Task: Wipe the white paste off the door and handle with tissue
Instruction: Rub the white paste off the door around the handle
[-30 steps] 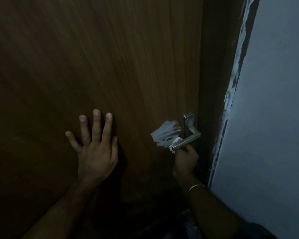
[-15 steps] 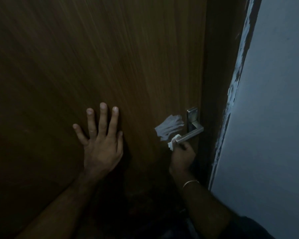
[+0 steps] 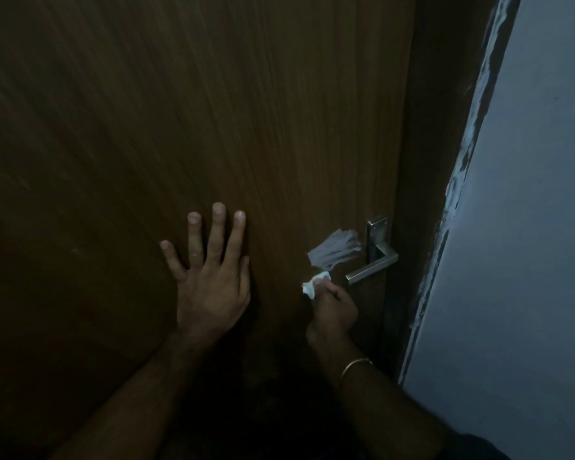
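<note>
A dark brown wooden door [image 3: 213, 111] fills most of the view. A greyish-white smear of paste [image 3: 334, 251] lies on it just left of the silver lever handle [image 3: 372, 270]. My right hand [image 3: 334, 308] is closed around a small crumpled white tissue [image 3: 314, 283], held against the door just below the smear and left of the lever's free end. My left hand [image 3: 210, 277] rests flat on the door with its fingers spread, well left of the smear.
The dark door frame [image 3: 445, 161] runs down the right of the door, with chipped paint along its edge. A pale wall [image 3: 528, 244] stands to the right. A thin bangle [image 3: 354, 365] circles my right wrist. The scene is dim.
My right hand has slid with the tissue off the end of the lever handle, leftward and down onto the door below the smear. My left hand stays flat on the door.
</note>
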The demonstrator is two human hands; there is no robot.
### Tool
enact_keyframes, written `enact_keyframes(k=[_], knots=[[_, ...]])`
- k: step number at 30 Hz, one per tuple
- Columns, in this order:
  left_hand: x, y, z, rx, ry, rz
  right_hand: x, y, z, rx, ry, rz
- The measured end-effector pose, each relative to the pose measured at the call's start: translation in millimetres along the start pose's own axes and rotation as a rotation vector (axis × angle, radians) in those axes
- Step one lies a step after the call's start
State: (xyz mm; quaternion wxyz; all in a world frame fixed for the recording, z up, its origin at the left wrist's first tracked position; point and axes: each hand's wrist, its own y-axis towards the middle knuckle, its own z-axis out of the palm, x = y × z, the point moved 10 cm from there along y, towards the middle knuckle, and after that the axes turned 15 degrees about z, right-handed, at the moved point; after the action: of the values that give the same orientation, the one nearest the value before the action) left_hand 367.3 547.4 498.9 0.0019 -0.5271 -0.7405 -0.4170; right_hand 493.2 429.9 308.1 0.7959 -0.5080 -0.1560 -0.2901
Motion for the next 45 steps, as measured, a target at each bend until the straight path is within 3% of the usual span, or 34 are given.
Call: enact_keyframes(k=[5, 11, 17, 21, 30, 35, 40, 45], knots=[[1, -1, 1, 0.014, 0.021, -0.006, 3, -16, 26, 0.089, -0.007, 0.010], [0, -2, 1, 0.007, 0.018, -0.009, -12, -15, 12, 0.020, 0.056, 0.182], [-1, -1, -1, 0.014, -0.004, -0.013, 14, -23, 28, 0.112, 0.138, 0.153], [-2, -1, -2, 0.019, 0.006, -0.026, -4, -25, 33, 0.182, 0.325, 0.337], [4, -2, 8, 0.030, 0.057, -0.026, 16, -40, 31, -0.006, -0.014, 0.075], [4, -1, 10, 0.019, 0.056, -0.024, 35, -37, 38, 0.006, -0.033, -0.045], [2, -1, 3, 0.004, 0.031, -0.017, 29, -33, 35, -0.027, -0.134, -0.022], [1, 0, 1, 0.017, -0.014, -0.018, 67, -38, 39, -0.025, -0.146, -0.221]])
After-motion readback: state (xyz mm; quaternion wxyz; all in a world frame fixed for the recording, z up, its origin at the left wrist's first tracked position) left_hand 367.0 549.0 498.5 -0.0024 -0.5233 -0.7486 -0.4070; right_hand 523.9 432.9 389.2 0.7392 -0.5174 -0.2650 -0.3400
